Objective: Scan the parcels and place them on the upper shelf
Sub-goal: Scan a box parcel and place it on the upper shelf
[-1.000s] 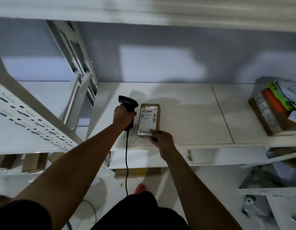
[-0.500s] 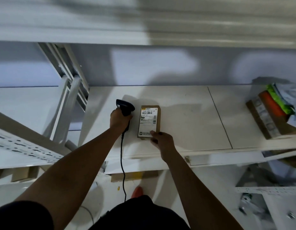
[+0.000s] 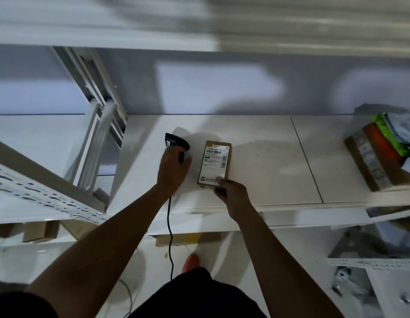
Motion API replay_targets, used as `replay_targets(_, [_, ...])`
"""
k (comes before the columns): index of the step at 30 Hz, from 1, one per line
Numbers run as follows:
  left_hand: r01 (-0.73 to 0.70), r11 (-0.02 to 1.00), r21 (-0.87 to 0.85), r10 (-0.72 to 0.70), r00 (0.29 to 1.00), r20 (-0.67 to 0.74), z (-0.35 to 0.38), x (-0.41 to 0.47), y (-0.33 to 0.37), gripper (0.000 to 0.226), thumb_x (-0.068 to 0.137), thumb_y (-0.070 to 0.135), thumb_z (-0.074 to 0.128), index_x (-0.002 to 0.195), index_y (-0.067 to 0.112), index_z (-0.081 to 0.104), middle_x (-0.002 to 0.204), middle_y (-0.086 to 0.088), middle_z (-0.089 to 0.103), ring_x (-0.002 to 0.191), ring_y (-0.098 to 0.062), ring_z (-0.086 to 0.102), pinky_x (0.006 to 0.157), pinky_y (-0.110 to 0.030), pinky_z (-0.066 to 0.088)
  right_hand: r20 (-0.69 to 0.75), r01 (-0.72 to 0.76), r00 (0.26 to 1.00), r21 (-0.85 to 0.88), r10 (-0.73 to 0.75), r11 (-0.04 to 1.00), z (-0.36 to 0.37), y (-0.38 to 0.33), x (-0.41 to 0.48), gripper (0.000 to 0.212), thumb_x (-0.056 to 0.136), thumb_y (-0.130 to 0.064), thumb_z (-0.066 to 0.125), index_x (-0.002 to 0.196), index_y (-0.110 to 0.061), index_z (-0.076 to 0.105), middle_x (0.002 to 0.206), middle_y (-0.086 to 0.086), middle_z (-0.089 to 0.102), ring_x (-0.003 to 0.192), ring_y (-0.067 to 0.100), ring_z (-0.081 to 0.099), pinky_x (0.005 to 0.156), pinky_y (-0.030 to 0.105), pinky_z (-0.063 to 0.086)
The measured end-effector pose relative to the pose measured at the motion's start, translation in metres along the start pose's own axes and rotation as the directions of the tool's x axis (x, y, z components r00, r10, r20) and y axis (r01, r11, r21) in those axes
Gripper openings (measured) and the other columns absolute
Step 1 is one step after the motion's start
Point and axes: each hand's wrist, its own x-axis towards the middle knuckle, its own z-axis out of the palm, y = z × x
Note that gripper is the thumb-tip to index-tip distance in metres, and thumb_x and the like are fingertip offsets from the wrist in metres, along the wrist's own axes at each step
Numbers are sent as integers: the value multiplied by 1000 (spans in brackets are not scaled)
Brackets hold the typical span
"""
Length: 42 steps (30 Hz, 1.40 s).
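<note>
Now parcel point(image 3: 214, 162) lies flat on shelf point(image 3: 256, 157), label up
Its near end is pinched by right hand point(image 3: 231, 193); left hand point(image 3: 174, 166) grips barcode scanner point(image 3: 176, 141), seemingly turned off the label, so scan may miss

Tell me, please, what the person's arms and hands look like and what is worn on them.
The left arm and right arm are bare along the forearms. The left hand and right hand wear no gloves; no watch, ring or wristband shows. A dark fabric sleeve covers the left upper arm at the picture's bottom corner.
</note>
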Motion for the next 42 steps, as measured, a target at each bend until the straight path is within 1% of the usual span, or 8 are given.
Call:
replay_targets(2, [114,986,-119,-94,983,161,7,-8,15,39,92,36,74,120,10,64,105,-6,66,93,-20,64,77,-20,48,27,25,999,33,-26,999,-7,-4,-3,21,93,-4,71,114,-1,70,121,21,71,113,31,68,98,38,57])
replay_targets(6, [440,858,-266,-267,822,503,24,-17,36,70,86,53,75,139,13,53,116,-3,69,106,-19,67,85,-34,57,66,86,994,99,-93,991,-23,-19,-18,17,96,-4,65,113,-6,69,112,16,74,102,25,70,97,38,57])
replay_targets(9, [471,794,-385,-162,774,613,29,-28,52,47,89,43,75,121,10,67,105,-9,76,99,-24,72,89,-40,61,90,138,985,105,-147,985,-38,-29,-30,19,97,-5,63,116,-5,69,114,16,74,105,27,70,101,41,55])
replay_targets(11, [447,782,-435,-90,770,631,31,-36,67,38,91,38,75,110,5,72,102,-15,77,93,-26,73,90,-42,61,100,164,979,113,-175,980,-51,-34,-38,22,97,-6,64,118,-4,69,116,17,74,109,29,70,102,41,55])
replay_targets(14, [415,782,-464,-45,781,623,38,-50,89,41,91,36,76,109,0,73,101,-18,77,90,-26,74,88,-40,62,79,207,972,147,-220,967,-73,-42,-55,20,97,-6,65,115,-4,70,116,17,74,111,31,69,103,42,55])
replay_targets(21, [339,797,-500,72,769,636,60,-88,149,35,90,32,77,110,4,74,101,-14,78,92,-26,75,85,-37,62,-25,316,948,182,-317,931,-128,-54,-99,13,96,-6,64,106,-9,72,113,15,76,114,33,69,102,42,55])
replay_targets(30, [189,791,-582,262,755,601,104,-153,235,36,90,29,78,116,3,74,102,-7,79,89,-26,77,84,-38,62,-146,475,879,209,-453,855,-224,-72,-165,22,96,-7,64,117,-9,70,117,12,75,111,28,71,102,40,55])
replay_targets(42, [92,776,-625,441,630,640,161,-212,328,34,92,28,75,119,6,73,106,-4,79,90,-24,77,83,-37,63,-325,590,793,198,-515,783,-330,-89,-218,34,98,-7,60,132,1,62,122,14,73,114,30,69,100,38,57])
